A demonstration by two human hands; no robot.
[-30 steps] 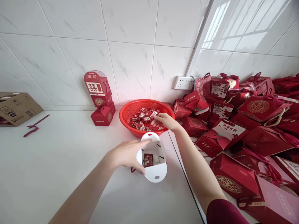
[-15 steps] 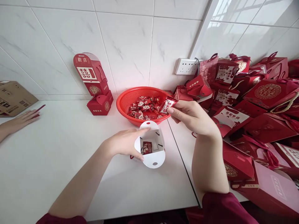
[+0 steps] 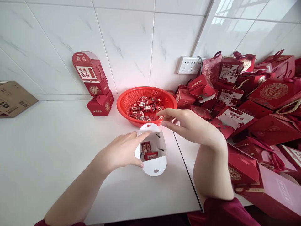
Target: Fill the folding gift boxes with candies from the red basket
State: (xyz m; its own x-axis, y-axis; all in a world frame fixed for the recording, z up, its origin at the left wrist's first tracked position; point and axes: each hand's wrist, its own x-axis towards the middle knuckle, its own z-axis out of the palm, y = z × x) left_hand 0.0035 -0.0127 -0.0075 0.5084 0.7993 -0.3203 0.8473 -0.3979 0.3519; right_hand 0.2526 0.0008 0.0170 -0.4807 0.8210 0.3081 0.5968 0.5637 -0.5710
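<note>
A small open candy box (image 3: 154, 168), white inside with rounded flaps folded out, stands on the table in front of me. My left hand (image 3: 122, 149) grips its left side, thumb at the near corner and fingers at the far one. Inside the box lie a dark red packet (image 3: 146, 146) and a brighter red wrapped candy (image 3: 151, 155). Over the near right rim of a red plastic basket (image 3: 124, 115) hovers my right hand (image 3: 185, 125), fingers apart and holding nothing. Several red wrapped candies (image 3: 147, 108) fill the basket's bottom.
Against the tiled wall at left, red boxes (image 3: 100, 105) are stacked. Farther left lies a brown cardboard piece (image 3: 17, 99). Red gift boxes (image 3: 274, 91) pile up along the right side, beneath a white power strip (image 3: 189, 65). A dark seam runs across the white table (image 3: 70, 157).
The candy that was in my right hand is now in the box. My right hand has opened and shifted slightly left and down. Another person's hand at far left has gone from view.
</note>
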